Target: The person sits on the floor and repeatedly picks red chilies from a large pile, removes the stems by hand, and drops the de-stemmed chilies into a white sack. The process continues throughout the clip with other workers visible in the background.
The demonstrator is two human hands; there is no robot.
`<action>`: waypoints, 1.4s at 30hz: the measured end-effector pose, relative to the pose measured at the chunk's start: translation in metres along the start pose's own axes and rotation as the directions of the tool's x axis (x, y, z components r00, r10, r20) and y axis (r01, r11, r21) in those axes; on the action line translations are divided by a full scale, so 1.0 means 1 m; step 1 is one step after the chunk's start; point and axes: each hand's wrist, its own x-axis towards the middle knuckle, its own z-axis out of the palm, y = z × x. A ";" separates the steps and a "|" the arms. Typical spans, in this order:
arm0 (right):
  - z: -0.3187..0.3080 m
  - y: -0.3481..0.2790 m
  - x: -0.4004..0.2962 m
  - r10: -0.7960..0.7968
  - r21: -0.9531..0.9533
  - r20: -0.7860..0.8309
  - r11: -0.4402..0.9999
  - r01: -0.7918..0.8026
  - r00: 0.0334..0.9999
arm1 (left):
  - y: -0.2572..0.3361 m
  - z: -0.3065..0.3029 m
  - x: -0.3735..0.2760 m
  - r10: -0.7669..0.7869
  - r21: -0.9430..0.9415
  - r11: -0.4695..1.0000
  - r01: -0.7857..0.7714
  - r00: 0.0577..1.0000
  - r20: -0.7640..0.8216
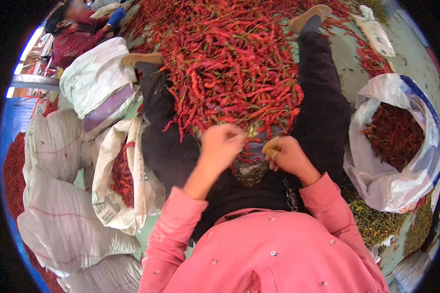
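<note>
A large heap of long red chili peppers (238,69), many with green stems, lies between my outstretched legs. At its near edge my left hand (223,143) is raised, blurred, its fingers curled inward. My right hand (285,154) is close beside it, with yellow coverings on the thumb and a finger. Whether either hand pinches a chili cannot be made out. Below and between the hands, a few chilies (246,155) rest in my lap, near a small patch of pale stem bits (250,172).
An open white sack (363,183) on the right holds dark red chilies (394,135). Another open sack (104,205) with chilies stands left, beside full woven sacks (73,216). Green stems (374,219) are piled at lower right. A person wearing a blue glove (116,16) sits at upper left.
</note>
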 end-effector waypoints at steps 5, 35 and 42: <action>0.023 0.009 0.021 -0.482 -0.471 0.011 0.770 0.430 0.876 | -0.072 -0.017 -0.051 -0.314 0.266 0.914 0.305 0.949 -0.010; 0.054 -0.030 0.004 -0.653 -0.724 0.085 0.478 0.497 0.753 | -0.075 0.025 -0.035 -0.100 -0.347 0.937 0.045 0.984 -0.144; 0.055 -0.048 0.011 -0.454 -0.832 0.418 0.156 0.532 0.787 | -0.069 0.024 -0.044 0.217 0.277 0.944 -0.179 0.970 -0.111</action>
